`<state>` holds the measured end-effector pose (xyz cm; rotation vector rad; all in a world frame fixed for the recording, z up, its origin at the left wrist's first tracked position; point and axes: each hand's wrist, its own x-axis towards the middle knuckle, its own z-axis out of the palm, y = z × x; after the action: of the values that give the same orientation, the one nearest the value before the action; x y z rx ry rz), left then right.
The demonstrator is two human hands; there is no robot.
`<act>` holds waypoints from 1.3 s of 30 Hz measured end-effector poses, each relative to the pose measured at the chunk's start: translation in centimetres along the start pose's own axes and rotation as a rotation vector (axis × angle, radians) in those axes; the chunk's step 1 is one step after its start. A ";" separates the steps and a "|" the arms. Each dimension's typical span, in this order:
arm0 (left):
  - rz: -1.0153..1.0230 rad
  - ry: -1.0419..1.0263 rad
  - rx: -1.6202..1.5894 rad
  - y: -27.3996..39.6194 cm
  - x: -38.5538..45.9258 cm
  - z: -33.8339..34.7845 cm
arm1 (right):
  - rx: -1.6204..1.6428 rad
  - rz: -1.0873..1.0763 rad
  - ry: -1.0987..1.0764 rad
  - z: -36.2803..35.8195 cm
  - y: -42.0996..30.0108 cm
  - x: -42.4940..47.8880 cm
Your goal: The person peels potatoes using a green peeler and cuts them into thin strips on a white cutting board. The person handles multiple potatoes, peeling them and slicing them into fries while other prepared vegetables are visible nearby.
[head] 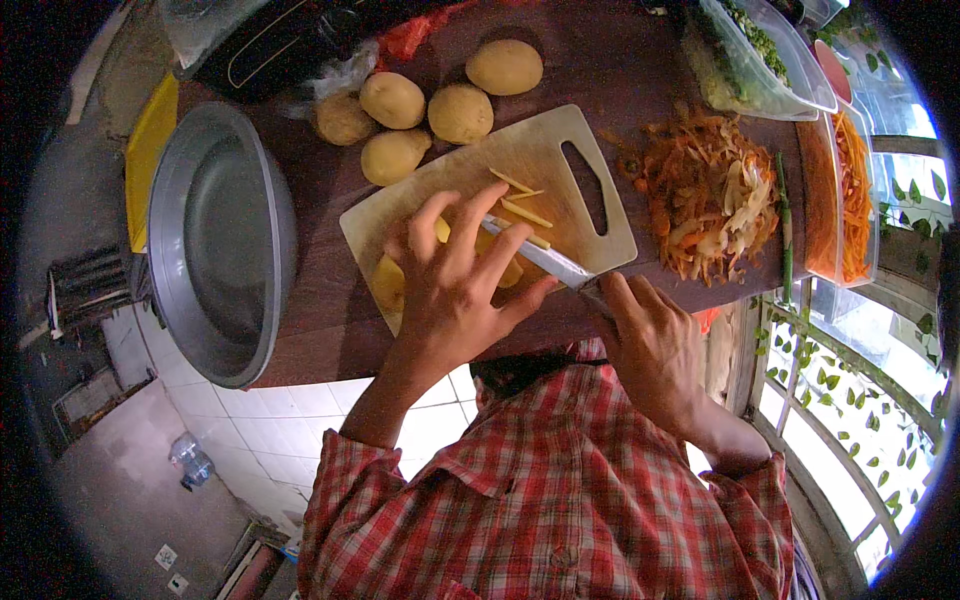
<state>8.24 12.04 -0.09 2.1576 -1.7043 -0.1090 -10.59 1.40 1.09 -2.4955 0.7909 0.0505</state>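
My right hand (651, 341) grips the dark handle of a kitchen knife (559, 264), whose blade slants up and left over the cutting board (457, 169). A thin potato strip (538, 241) lies along the blade. With its fingers spread, my left hand (461, 281) is over the board, the index fingertip close to the blade. Potato pieces (388, 283) show beneath and beside this hand; its fingers partly hide them, and I cannot tell which ones it touches. Several cut potato strips (526, 213) lie on the board beyond the knife.
Several peeled potatoes (460, 114) sit behind the board. A grey basin (217, 247) stands at the left table edge. On the right are a heap of vegetable peelings (709, 202), a green stalk (785, 229), a tub of shredded carrot (853, 199) and a tub of chopped greens (757, 56).
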 end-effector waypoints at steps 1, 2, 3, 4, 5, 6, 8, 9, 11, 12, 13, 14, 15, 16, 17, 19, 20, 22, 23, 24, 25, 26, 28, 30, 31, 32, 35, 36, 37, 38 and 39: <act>-0.004 0.012 -0.002 0.0 0.2 0.1 | -0.007 -0.014 0.023 0.1 0.2 0.0; -0.009 0.025 -0.003 0.0 0.5 0.2 | -0.016 -0.002 0.028 0.1 0.2 0.1; -0.016 0.035 -0.002 0.0 0.5 0.2 | -0.022 0.008 0.030 0.0 0.1 0.2; -0.007 0.048 -0.006 0.0 0.4 0.1 | -0.028 0.018 0.032 -0.1 0.0 0.3; 0.003 0.061 -0.008 -0.2 0.2 0.0 | -0.024 0.009 0.043 -0.1 0.1 0.3; 0.018 0.075 -0.019 -0.3 0.2 0.0 | -0.025 0.008 0.056 0.0 0.2 0.2; 0.028 0.057 0.018 -0.3 0.3 0.2 | -0.047 0.007 0.044 0.1 0.5 0.1; 0.029 0.048 0.040 -0.2 0.3 0.2 | -0.065 0.003 0.018 0.1 0.7 0.1; 0.004 0.049 0.061 -0.1 0.4 0.5 | -0.058 -0.006 0.018 0.2 0.8 0.1; -0.007 0.050 0.070 -0.1 0.6 0.6 | -0.034 -0.010 0.044 0.2 0.7 0.1; -0.024 0.086 0.048 0.0 0.6 0.6 | -0.010 -0.015 0.070 0.1 0.6 0.2; -0.040 0.123 0.026 0.2 0.7 0.5 | 0.009 -0.003 0.056 0.0 0.5 0.1; -0.059 0.159 0.004 0.2 0.6 0.5 | 0.028 0.008 0.041 -0.1 0.4 -0.1; -0.075 0.180 0.015 0.0 0.4 0.4 | 0.048 0.018 0.026 -0.2 0.3 -0.4; -0.091 0.202 0.025 -0.4 0.0 0.2 | 0.099 0.026 0.007 0.2 0.5 -0.8; -0.105 0.206 0.043 -0.6 -1.0 0.1 | 0.204 0.040 -0.035 1.1 1.0 -1.9; -0.103 0.191 0.051 -0.6 -1.5 0.0 | 0.194 0.009 -0.033 1.2 0.8 -2.3; -0.093 0.159 0.032 -0.5 -2.3 0.3 | 0.176 -0.048 -0.031 1.1 -0.8 -2.6; -0.092 0.134 0.056 -0.5 -2.6 0.3 | 0.191 -0.026 -0.067 1.6 -1.1 -2.8; -0.086 0.110 0.080 -0.5 -2.8 0.2 | 0.208 -0.001 -0.098 2.4 -1.3 -3.1; -0.080 0.086 0.105 -0.5 -2.9 0.2 | 0.224 0.023 -0.129 3.2 -1.5 -3.3; -0.086 0.126 0.072 -0.6 -3.0 0.7 | 0.184 -0.001 -0.100 3.9 -1.8 -3.3; -0.101 0.125 0.068 -0.7 -3.1 0.8 | 0.206 -0.007 -0.098 4.1 -2.1 -3.2; -0.110 0.124 0.063 -0.7 -3.2 0.8 | 0.209 -0.006 -0.098 4.0 -2.3 -3.1; -0.113 0.123 0.061 -0.6 -3.2 0.8 | 0.200 -0.003 -0.100 3.9 -2.4 -3.0; -0.115 0.123 0.059 -0.6 -3.2 0.8 | 0.191 0.001 -0.102 3.9 -2.5 -3.0; -0.108 0.140 0.067 -0.6 -3.2 1.0 | 0.070 -0.009 -0.131 4.2 -2.6 -3.2; -0.110 0.142 0.072 -0.6 -3.3 1.2 | 0.017 -0.015 -0.138 4.4 -2.6 -3.2; -0.112 0.144 0.077 -0.6 -3.4 1.3 | -0.036 -0.022 -0.146 4.5 -2.7 -3.1; -0.114 0.146 0.082 -0.6 -3.4 1.5 | -0.090 -0.029 -0.154 4.6 -2.8 -3.0; -0.114 0.149 0.079 -0.6 -3.5 1.6 | -0.134 -0.032 -0.135 4.7 -2.9 -3.0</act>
<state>7.39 15.10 -2.35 2.2583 -1.5275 0.0875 -10.92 7.32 -1.11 -2.5975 0.7121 0.2653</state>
